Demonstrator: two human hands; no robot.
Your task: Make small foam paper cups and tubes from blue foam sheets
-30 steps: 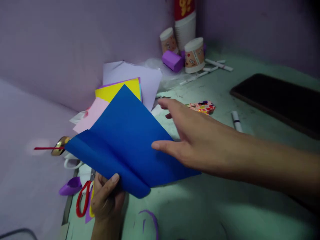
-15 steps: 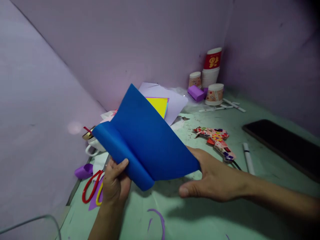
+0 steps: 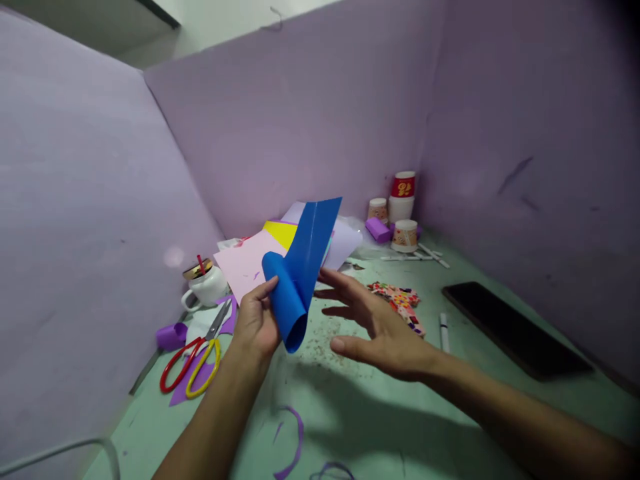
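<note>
We see dim lilac partition panels (image 3: 300, 120) closing three sides of a scuffed pale green tabletop (image 3: 380, 427); above them shows a white wall (image 3: 225, 17).

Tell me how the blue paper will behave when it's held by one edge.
Probably floppy: the blue paper curls into a loose roll where the left hand pinches it. Likely very light, since that pinch alone seems to hold it up in the air. Its shiny face may be a little slippery.
</note>
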